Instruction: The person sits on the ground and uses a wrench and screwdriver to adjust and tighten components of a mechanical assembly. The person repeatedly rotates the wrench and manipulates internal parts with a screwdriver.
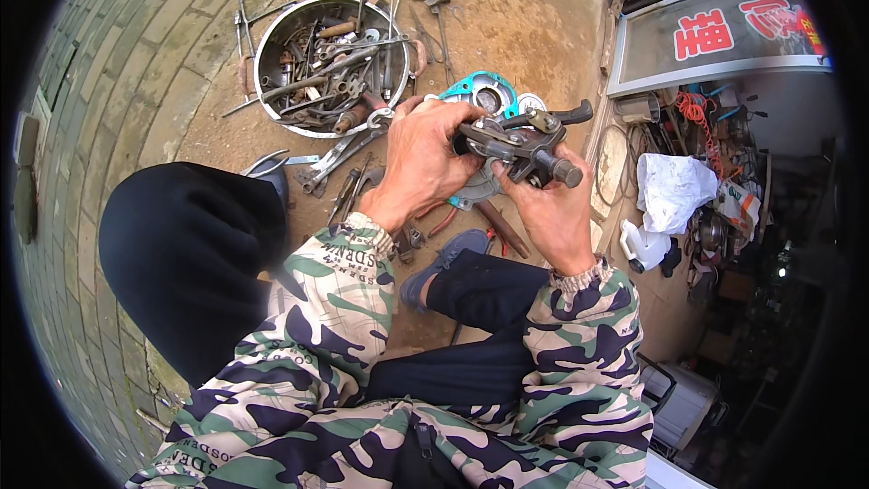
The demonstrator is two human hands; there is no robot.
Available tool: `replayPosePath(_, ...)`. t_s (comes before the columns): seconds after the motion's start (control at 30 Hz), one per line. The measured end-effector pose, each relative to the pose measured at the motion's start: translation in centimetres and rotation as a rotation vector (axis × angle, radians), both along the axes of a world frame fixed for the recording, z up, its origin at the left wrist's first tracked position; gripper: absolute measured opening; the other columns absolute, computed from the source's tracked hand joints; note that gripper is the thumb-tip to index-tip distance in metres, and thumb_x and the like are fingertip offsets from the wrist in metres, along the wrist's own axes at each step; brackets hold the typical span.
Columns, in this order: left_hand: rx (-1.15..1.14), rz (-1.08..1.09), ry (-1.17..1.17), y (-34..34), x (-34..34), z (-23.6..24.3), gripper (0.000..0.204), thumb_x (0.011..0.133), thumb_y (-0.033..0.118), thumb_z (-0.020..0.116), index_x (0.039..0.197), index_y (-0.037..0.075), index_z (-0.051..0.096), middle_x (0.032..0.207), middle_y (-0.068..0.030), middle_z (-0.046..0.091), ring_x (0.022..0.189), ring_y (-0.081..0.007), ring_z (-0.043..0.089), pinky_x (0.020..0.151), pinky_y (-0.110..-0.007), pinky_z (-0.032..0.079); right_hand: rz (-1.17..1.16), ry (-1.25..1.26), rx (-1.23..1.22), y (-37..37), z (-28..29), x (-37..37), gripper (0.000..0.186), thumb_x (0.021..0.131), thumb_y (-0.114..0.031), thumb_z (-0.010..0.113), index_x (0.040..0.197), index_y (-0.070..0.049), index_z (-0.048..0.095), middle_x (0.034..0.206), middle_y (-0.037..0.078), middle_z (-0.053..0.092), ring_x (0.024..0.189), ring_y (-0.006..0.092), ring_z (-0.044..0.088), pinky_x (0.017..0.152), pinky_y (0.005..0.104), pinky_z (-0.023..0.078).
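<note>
Both my hands are raised in front of me around a dark, greasy metal gear puller (520,140) with jointed arms and a thick central bolt. My left hand (421,158) grips its left side, thumb and fingers wrapped on the metal. From below and the right, my right hand (554,217) closes around the part near the bolt end, which points toward the lower right. Behind the puller a turquoise cast housing (471,88) with a round opening lies on the ground, partly covered by my hands.
A round metal basin (303,129) heaped with tools stands at the far left. Spanners (342,161), a brown wooden handle (505,228) and red-handled pliers (444,220) lie around the housing. To the right are a white jug (644,244), a white sack (674,192) and a cluttered doorway.
</note>
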State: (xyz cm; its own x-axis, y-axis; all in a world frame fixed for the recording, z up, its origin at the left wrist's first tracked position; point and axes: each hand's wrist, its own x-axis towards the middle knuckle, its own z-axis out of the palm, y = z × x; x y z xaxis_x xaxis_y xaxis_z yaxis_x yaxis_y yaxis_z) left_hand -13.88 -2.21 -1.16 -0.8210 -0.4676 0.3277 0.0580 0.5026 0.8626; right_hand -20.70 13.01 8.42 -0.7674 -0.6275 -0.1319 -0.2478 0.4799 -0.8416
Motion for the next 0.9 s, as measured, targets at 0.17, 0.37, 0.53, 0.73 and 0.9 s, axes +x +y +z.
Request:
replayPosePath(0.17, -0.007, -0.101, -0.068, -0.1, 0.1, 1.3, 0.055, 0.073, 0.018, 0.083, 0.126, 0.019, 0.071, 0.106, -0.0049, 0.073, 0.105, -0.0234, 0.066, 0.095, -0.043, 0.041, 0.013, -0.009, -0.12, -0.1, 0.0, -0.2, 0.035, 0.087, -0.001, 0.077, 0.118, 0.003, 0.063, 0.101, 0.006, 0.071, 0.09, 0.0095, 0.065, 0.081, 0.0273, 0.054)
replayPosePath(0.37, 0.009, -0.148, -0.128, 0.2, -0.1, 1.4, 0.059, 0.071, 0.014, 0.083, 0.128, 0.018, 0.069, 0.109, -0.0056, 0.072, 0.109, -0.0254, 0.064, 0.111, -0.049, 0.034, -0.005, -0.11, -0.13, -0.3, 0.7, -0.1, 0.036, 0.087, 0.0, 0.077, 0.12, 0.003, 0.062, 0.105, 0.006, 0.071, 0.093, 0.0101, 0.065, 0.082, 0.0276, 0.053)
replayPosePath(0.53, 0.01, -0.114, 0.044, 0.5, -0.6, 1.1, 0.058, 0.071, 0.011, 0.08, 0.127, 0.019, 0.067, 0.096, -0.0051, 0.073, 0.104, -0.0265, 0.066, 0.105, -0.05, 0.037, 0.016, 0.019, -0.127, -0.2, -0.2, -0.1, 0.037, 0.085, -0.002, 0.078, 0.118, 0.003, 0.062, 0.1, 0.007, 0.07, 0.09, 0.0123, 0.064, 0.081, 0.0293, 0.053)
replayPosePath(0.73, 0.032, -0.165, -0.035, 0.7, -0.9, 1.0, 0.052, 0.071, 0.01, 0.079, 0.122, 0.016, 0.067, 0.092, -0.0053, 0.073, 0.097, -0.0275, 0.069, 0.105, -0.05, 0.038, -0.027, 0.113, 0.04, -0.3, 1.5, 0.0, 0.024, 0.086, -0.007, 0.078, 0.105, 0.003, 0.067, 0.094, 0.006, 0.071, 0.085, 0.012, 0.063, 0.077, 0.0299, 0.053)
replayPosePath(0.9, 0.006, -0.094, -0.004, 1.0, -1.2, 1.2, 0.052, 0.073, 0.008, 0.076, 0.124, 0.014, 0.066, 0.085, -0.0079, 0.073, 0.089, -0.0295, 0.07, 0.115, -0.058, 0.034, -0.055, 0.044, 0.024, -0.3, 2.5, 0.0, 0.022, 0.089, -0.001, 0.077, 0.108, 0.004, 0.068, 0.095, 0.002, 0.07, 0.082, 0.0064, 0.058, 0.072, 0.0255, 0.049)
